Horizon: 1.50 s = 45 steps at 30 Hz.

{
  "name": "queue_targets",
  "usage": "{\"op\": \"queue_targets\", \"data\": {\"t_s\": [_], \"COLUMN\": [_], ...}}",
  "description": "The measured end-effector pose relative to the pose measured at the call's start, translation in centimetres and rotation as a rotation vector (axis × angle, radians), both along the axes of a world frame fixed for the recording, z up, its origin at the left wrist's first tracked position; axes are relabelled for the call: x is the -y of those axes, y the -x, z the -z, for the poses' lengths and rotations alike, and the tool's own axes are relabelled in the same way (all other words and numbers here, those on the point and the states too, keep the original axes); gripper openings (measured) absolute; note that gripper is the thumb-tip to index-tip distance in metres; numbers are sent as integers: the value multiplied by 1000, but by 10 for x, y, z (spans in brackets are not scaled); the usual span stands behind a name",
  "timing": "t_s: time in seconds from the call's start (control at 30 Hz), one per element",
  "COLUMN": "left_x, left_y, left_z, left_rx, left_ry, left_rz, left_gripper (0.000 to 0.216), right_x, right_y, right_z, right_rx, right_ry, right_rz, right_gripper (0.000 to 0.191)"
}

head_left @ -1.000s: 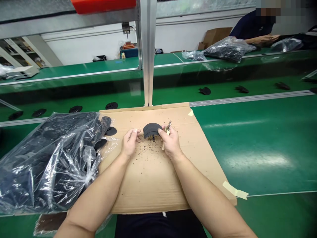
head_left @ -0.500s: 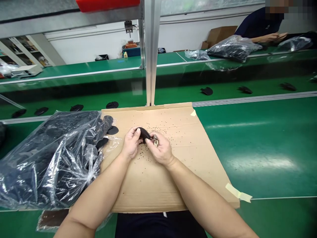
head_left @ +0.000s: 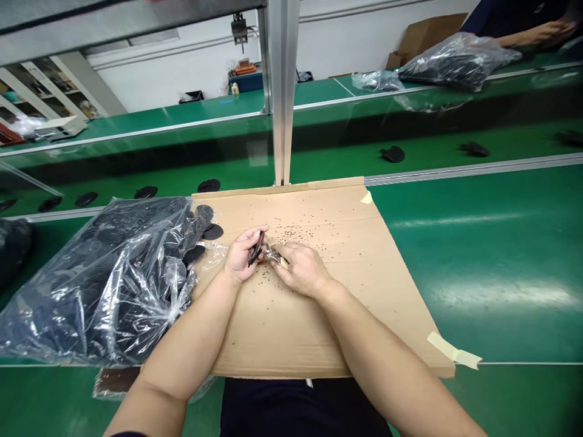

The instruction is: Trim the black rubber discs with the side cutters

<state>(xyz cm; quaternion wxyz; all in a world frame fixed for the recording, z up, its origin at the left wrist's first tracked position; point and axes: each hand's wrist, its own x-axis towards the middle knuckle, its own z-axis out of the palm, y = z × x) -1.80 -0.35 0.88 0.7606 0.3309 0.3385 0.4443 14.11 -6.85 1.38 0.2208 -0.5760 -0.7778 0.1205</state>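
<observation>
My left hand (head_left: 241, 255) is closed on a thin black rounded piece (head_left: 257, 247), now turned nearly edge-on to me. Between the fingers of my right hand (head_left: 304, 270) are small nippers (head_left: 276, 255) with metal jaws and a pale yellow handle part. Their tip reaches to the edge of the black piece; whether it touches is too small to tell. Both hands are just above a cardboard sheet (head_left: 282, 340), where many tiny black bits (head_left: 291, 232) lie scattered. To the left, a large clear plastic bag (head_left: 113, 267) holds many similar black discs, and several lie at its mouth (head_left: 212, 232).
Beyond the cardboard, black pieces (head_left: 392, 154) lie on a green belt (head_left: 337, 164). A metal post (head_left: 283, 91) rises at the cardboard's far edge. Tape (head_left: 454, 351) sticks to its near right corner. At the back right, a co-worker's hands (head_left: 546, 33) are near another plastic bag (head_left: 460, 60).
The black piece has turned from showing its broad curved face to nearly edge-on. My right hand has rolled over, the nippers now pointing at the piece. The view has shifted slightly.
</observation>
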Motion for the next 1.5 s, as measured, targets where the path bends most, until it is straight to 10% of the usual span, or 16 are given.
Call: {"op": "queue_targets", "data": {"t_s": [0.77, 0.97, 1.2, 1.5], "left_x": [6, 2, -16, -20], "left_y": [0, -2, 1, 0], "left_z": [7, 3, -1, 4], "left_rx": [-141, -39, 186, 182], "left_ry": [-82, -47, 85, 3], "left_rz": [52, 32, -371, -481], "left_gripper": [34, 33, 23, 25], "right_x": [2, 0, -16, -38], "right_y": [-2, -5, -5, 37], "right_z": [-11, -7, -6, 2], "right_rx": [147, -142, -294, 19], "right_ry": [190, 223, 31, 26], "right_rz": [-65, -56, 255, 63], "right_gripper": [15, 11, 23, 36]}}
